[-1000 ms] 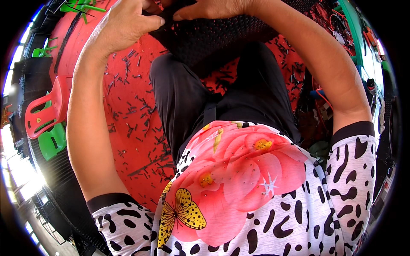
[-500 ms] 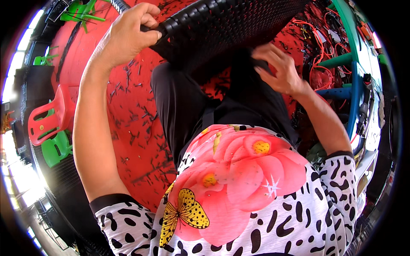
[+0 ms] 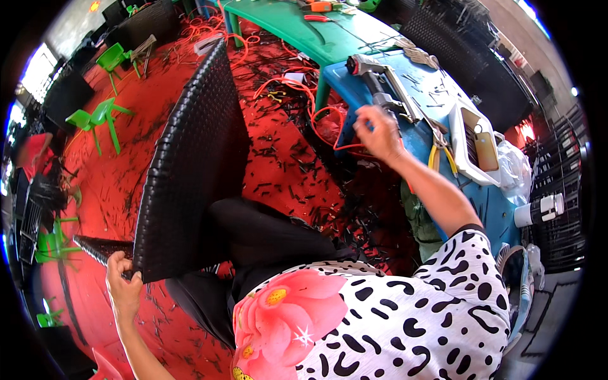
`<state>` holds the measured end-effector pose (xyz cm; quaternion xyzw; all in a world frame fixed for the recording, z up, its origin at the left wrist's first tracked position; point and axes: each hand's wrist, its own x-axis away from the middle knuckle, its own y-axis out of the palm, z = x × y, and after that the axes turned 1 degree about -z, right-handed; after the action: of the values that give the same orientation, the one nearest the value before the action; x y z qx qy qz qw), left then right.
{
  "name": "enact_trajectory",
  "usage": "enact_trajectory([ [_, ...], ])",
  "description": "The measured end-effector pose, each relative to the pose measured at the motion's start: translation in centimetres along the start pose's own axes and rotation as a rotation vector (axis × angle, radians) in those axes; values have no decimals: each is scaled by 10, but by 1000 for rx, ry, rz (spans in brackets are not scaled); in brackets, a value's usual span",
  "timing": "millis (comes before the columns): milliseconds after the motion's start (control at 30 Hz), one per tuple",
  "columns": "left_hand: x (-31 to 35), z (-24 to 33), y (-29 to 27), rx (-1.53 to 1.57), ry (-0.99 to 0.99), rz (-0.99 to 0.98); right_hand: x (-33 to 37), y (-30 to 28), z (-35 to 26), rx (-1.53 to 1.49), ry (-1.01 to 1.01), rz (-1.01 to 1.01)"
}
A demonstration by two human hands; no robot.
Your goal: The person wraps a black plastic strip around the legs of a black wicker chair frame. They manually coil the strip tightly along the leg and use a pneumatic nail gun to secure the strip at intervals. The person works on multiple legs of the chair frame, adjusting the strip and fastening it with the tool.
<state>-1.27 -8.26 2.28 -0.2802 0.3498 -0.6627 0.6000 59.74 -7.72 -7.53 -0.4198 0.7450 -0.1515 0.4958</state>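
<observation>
A black woven wicker-like furniture piece (image 3: 183,152) stands tilted against my legs, its long braided edge rising away from me. My left hand (image 3: 123,285) is closed on its lower near corner, with thumb and fingers pinching the edge. My right hand (image 3: 379,133) is raised over the near side of the blue table (image 3: 415,69), fingers loosely bent and apart. Right beside it lies a silver and black air nail gun or stapler (image 3: 380,85); whether the fingertips touch its handle I cannot tell. Yellow-handled pliers (image 3: 435,155) lie to the right of the wrist.
A white basket (image 3: 459,142) holding a phone (image 3: 486,151) sits on the blue table, by a plastic bag (image 3: 514,168). Beyond is a green table (image 3: 272,16) with tools. Orange hoses (image 3: 310,104) and black scraps litter the red floor (image 3: 272,152). Green chairs (image 3: 101,117) stand left.
My view has swung right, toward the tables. My right hand has left the area by my knees and gone to the blue table. My left hand still grips the woven piece.
</observation>
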Motion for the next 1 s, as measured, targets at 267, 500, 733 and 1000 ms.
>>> enact_trajectory([
  [267,1,10,13,-15,22,40,-99,-37,81,568,743,-180],
  [500,-2,34,2,-110,-30,15,-126,18,260,411,654,-439],
  [733,2,14,1,-48,10,48,-134,23,214,666,401,-499],
  [1000,-3,9,-1,-52,-33,41,-108,-10,-64,-247,158,-652],
])
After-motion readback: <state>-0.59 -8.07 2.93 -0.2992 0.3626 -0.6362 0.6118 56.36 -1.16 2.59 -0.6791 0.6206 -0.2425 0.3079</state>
